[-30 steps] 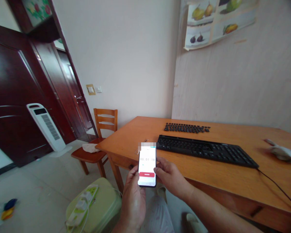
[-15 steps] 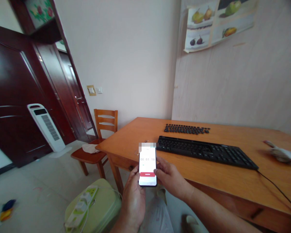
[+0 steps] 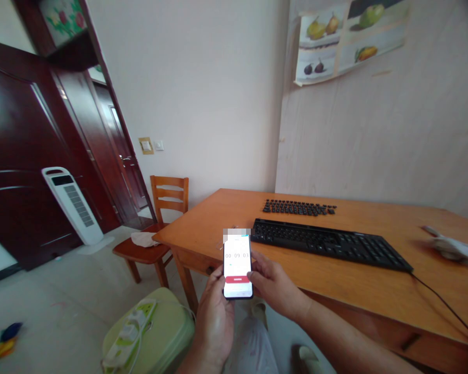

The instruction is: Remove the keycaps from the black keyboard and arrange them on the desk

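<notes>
Okay, I see a phone [image 3: 237, 291] in both hands, tilted up above the person's knees [image 3: 254, 345], at the near edge of the table [image 3: 203, 221]. Left hand [image 3: 217, 319] wraps the lower left side; right hand [image 3: 271, 280] pinches the right edge, thumb at the end of the red button [image 3: 236, 279], can't tell if pressing. Lit screen [image 3: 234, 265] reads 00 09 03, top pixelated. Black keyboard [image 3: 331, 244] lies just beyond the right hand, loose keycaps [image 3: 299, 208] in rows behind, cable [image 3: 446, 302] trailing right. Power strip [image 3: 128, 331] sits on a pale green lid [image 3: 169, 322], lower left.
</notes>
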The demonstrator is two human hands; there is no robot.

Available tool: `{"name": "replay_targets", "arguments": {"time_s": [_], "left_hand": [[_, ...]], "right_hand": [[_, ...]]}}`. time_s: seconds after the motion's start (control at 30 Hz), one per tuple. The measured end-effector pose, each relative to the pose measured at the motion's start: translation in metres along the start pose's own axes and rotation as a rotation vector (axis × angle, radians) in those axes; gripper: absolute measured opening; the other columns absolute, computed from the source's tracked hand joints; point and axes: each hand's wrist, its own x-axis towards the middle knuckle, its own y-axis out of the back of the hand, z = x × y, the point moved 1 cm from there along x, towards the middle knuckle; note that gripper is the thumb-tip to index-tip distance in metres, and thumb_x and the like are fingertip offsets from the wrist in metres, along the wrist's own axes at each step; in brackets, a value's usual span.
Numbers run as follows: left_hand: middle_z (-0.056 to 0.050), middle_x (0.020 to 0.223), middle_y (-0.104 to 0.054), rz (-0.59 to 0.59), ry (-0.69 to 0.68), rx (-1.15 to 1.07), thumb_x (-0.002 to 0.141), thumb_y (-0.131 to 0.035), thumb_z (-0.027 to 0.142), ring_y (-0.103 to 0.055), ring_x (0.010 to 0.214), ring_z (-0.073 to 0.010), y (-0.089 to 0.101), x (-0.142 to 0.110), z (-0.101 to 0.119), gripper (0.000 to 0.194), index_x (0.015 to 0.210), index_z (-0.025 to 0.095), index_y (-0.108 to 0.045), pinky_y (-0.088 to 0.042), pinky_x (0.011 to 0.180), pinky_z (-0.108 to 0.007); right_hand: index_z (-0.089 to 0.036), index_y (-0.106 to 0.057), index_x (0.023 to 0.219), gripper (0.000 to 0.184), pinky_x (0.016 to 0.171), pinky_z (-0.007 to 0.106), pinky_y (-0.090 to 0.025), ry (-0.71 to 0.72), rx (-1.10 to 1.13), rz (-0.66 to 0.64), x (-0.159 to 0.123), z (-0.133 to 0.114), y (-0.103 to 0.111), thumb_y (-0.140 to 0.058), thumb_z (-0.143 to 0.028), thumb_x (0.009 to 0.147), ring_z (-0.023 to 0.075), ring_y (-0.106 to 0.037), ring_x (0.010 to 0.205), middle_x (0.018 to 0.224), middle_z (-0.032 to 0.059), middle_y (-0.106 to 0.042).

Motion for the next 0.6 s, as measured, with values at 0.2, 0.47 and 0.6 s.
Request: {"name": "replay_targets", "arguments": {"time_s": [0.2, 0.47, 0.6], "left_hand": [[-0.008, 0.11, -0.069, -0.003, -0.008, -0.002, 0.077, -0.065, 0.03, -0.065, 0.1, -0.0232, 0.0, 0.0, 0.001, 0.037, 0.113, 0.018, -0.066, -0.051, 0.082, -0.034], [-0.006, 0.112, -0.069, 0.021, -0.023, 0.052, 0.081, -0.063, 0.033, -0.065, 0.101, -0.0224, 0.008, -0.001, -0.002, 0.036, 0.114, 0.019, -0.064, -0.05, 0.083, -0.032], [-0.006, 0.118, -0.067, 0.007, -0.069, 0.189, 0.079, -0.068, 0.034, -0.063, 0.106, -0.0234, 0.013, -0.004, -0.003, 0.043, 0.12, 0.023, -0.06, -0.048, 0.089, -0.033]], "right_hand": [[-0.019, -0.055, 0.123, 0.046, 0.06, 0.024, -0.045, -0.013, 0.042, -0.03, 0.0, 0.002, -0.001, -0.052, -0.014, 0.078, 0.014, -0.06, 0.069, 0.086, 0.0016, -0.068], [-0.018, -0.056, 0.12, 0.044, 0.06, 0.024, -0.045, -0.041, 0.109, -0.059, -0.001, 0.001, -0.004, -0.051, -0.014, 0.077, 0.0132, -0.059, 0.066, 0.082, 0.0007, -0.068], [-0.017, -0.058, 0.118, 0.044, 0.054, 0.022, -0.04, -0.035, 0.087, -0.088, -0.001, -0.001, -0.005, -0.05, -0.012, 0.075, 0.0108, -0.054, 0.059, 0.082, 0.0008, -0.068]]}}
